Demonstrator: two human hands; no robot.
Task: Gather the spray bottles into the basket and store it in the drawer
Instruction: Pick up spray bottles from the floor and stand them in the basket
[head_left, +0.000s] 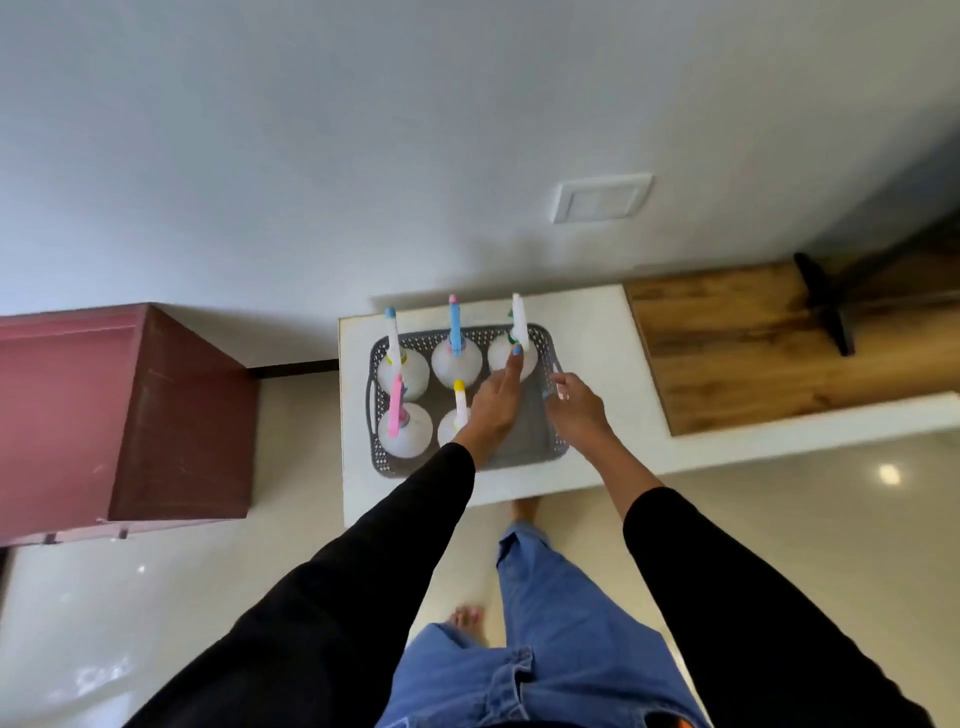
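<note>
A grey perforated basket (524, 441) sits on a small white table (597, 338). Several round white spray bottles stand upright inside: blue-tipped at back left (402, 366), blue-headed at back middle (456, 364), white-headed at back right (519, 332), pink-headed at front left (405, 428), yellow-topped at front middle (453, 423). My left hand (493, 402) stretches over the basket, fingers extended, one fingertip against the back right bottle. My right hand (576, 408) has its curled fingertips at the basket's right rim by the handle; whether it grips is unclear.
A maroon cabinet (124, 415) stands left of the table. A wooden surface (753, 343) with a black stand leg (826, 306) lies to the right. A white ledge (779, 441) runs along the front right. My legs and bare feet are on the glossy floor below.
</note>
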